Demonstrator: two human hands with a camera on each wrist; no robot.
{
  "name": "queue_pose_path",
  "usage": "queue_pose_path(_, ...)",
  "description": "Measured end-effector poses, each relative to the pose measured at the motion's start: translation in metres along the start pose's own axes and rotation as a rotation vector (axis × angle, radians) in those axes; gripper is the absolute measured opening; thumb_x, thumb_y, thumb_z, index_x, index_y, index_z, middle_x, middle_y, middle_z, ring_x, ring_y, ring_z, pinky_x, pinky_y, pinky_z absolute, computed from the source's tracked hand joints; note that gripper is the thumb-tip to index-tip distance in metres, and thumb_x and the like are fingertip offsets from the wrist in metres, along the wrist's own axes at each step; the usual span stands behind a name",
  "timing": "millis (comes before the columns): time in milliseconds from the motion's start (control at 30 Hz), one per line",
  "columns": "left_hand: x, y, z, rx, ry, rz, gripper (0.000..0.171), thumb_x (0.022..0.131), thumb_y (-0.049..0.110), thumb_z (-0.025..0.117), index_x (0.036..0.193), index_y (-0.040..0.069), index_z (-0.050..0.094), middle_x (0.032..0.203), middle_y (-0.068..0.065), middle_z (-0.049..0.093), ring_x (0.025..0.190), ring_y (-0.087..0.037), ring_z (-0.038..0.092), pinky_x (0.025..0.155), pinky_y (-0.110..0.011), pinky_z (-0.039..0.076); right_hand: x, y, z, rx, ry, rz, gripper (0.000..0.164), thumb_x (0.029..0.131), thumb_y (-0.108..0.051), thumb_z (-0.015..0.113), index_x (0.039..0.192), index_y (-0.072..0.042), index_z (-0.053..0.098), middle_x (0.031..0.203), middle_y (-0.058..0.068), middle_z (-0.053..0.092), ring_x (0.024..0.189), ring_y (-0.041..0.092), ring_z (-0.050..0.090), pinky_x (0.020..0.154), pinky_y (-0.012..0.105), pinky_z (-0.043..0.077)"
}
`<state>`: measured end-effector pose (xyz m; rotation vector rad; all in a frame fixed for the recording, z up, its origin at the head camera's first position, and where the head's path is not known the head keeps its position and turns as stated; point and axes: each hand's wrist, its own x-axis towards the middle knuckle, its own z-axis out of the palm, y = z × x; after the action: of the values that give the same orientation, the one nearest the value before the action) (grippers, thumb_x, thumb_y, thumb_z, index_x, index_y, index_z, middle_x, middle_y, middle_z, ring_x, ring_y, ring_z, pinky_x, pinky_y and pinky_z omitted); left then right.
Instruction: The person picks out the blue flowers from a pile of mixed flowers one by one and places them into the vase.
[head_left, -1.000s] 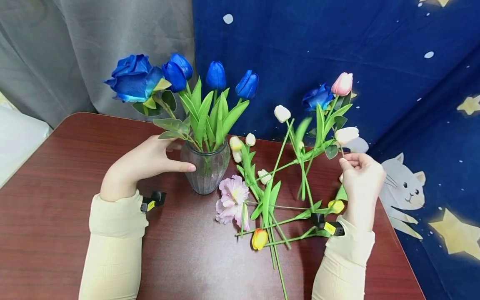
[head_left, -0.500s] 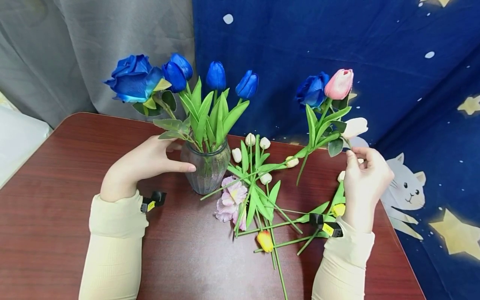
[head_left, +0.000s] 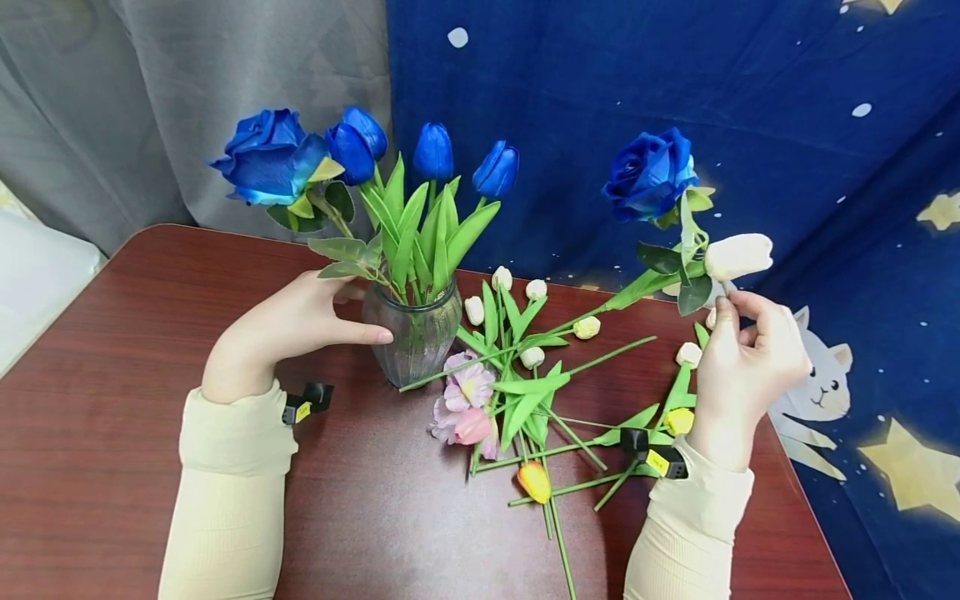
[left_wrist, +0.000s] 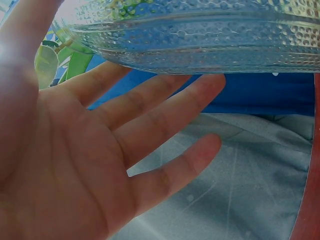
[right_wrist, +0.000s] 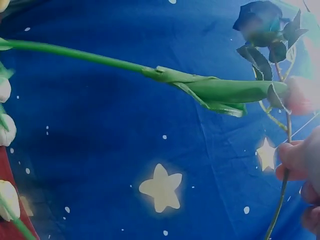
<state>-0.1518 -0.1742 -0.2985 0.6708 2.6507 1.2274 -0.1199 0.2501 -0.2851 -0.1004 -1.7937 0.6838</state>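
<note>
My right hand [head_left: 753, 358] pinches the thin stem of a blue rose [head_left: 651, 175] between thumb and fingertips, above the table's right side. Against the rose's leaves leans a white tulip [head_left: 738, 256]; its green stem [right_wrist: 90, 59] runs off to the left in the right wrist view. My left hand [head_left: 296, 325] is at the glass vase [head_left: 412, 342], thumb at its near side. In the left wrist view the fingers [left_wrist: 150, 127] are extended and spread, some meeting the glass. Several blue tulips [head_left: 432, 150] and another blue rose [head_left: 270, 158] stand in the vase.
Loose flowers lie right of the vase: white tulips, a lilac flower [head_left: 468, 383], a pink tulip [head_left: 472, 426], an orange-yellow tulip [head_left: 534, 482] and a yellow one [head_left: 678, 421], stems crossing. Behind the brown table [head_left: 360, 500] hang grey and blue curtains [head_left: 540, 100].
The rose in my right hand has risen and moved right, with the white tulip shifting right. The pink tulip has dropped from beside the rose onto the lilac flower. My left hand stays put.
</note>
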Motion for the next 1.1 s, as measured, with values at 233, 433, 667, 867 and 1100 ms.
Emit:
queue_pose_path(233, -0.001, 0.0, 0.0, 0.005, 0.002, 0.001, 0.083, 0.078, 0.037, 0.08, 0.145, 0.01, 0.039, 0.14, -0.012, 0.048, 0.118, -0.033, 0.053, 0.097, -0.052, 0.042, 0.0, -0.004, 0.001, 0.036, 0.024, -0.042, 0.008, 0.084, -0.004, 0.073, 0.081, 0.003, 0.075, 0.076, 0.016, 0.068, 0.058, -0.007, 0.035, 0.056, 0.015, 0.024)
queue_pose_path(433, -0.001, 0.0, 0.0, 0.008, 0.003, -0.01, 0.083, 0.078, 0.037, 0.08, 0.145, 0.011, 0.039, 0.14, -0.012, 0.047, 0.118, -0.034, 0.052, 0.097, -0.052, 0.042, -0.002, 0.002, 0.003, 0.005, -0.122, -0.133, 0.008, 0.085, -0.007, 0.073, 0.082, 0.0, 0.074, 0.073, 0.014, 0.066, 0.057, -0.001, 0.038, 0.055, 0.016, 0.024)
queue_pose_path(667, -0.001, 0.001, 0.002, 0.004, 0.024, -0.028, 0.082, 0.076, 0.033, 0.082, 0.144, 0.012, 0.041, 0.14, -0.01, 0.047, 0.118, -0.033, 0.053, 0.097, -0.052, 0.043, -0.002, 0.006, 0.005, -0.014, -0.199, -0.159, 0.004, 0.082, 0.0, 0.073, 0.084, -0.003, 0.075, 0.071, 0.013, 0.065, 0.055, 0.01, 0.042, 0.055, 0.018, 0.025)
queue_pose_path(867, -0.001, 0.001, 0.001, 0.003, 0.025, -0.034, 0.081, 0.076, 0.033, 0.082, 0.143, 0.012, 0.042, 0.139, -0.01, 0.048, 0.117, -0.032, 0.054, 0.097, -0.051, 0.043, -0.002, 0.004, 0.004, 0.046, -0.179, -0.138, 0.004, 0.082, -0.004, 0.074, 0.08, 0.0, 0.075, 0.067, 0.012, 0.063, 0.056, -0.005, 0.037, 0.054, 0.016, 0.026)
queue_pose_path(1100, -0.001, 0.001, 0.002, 0.006, 0.027, -0.031, 0.082, 0.076, 0.032, 0.082, 0.144, 0.012, 0.041, 0.139, -0.011, 0.048, 0.117, -0.032, 0.054, 0.096, -0.051, 0.043, -0.002, 0.003, 0.001, 0.108, -0.193, -0.13, 0.008, 0.082, -0.007, 0.076, 0.078, 0.0, 0.075, 0.067, 0.011, 0.062, 0.054, -0.005, 0.036, 0.053, 0.015, 0.026)
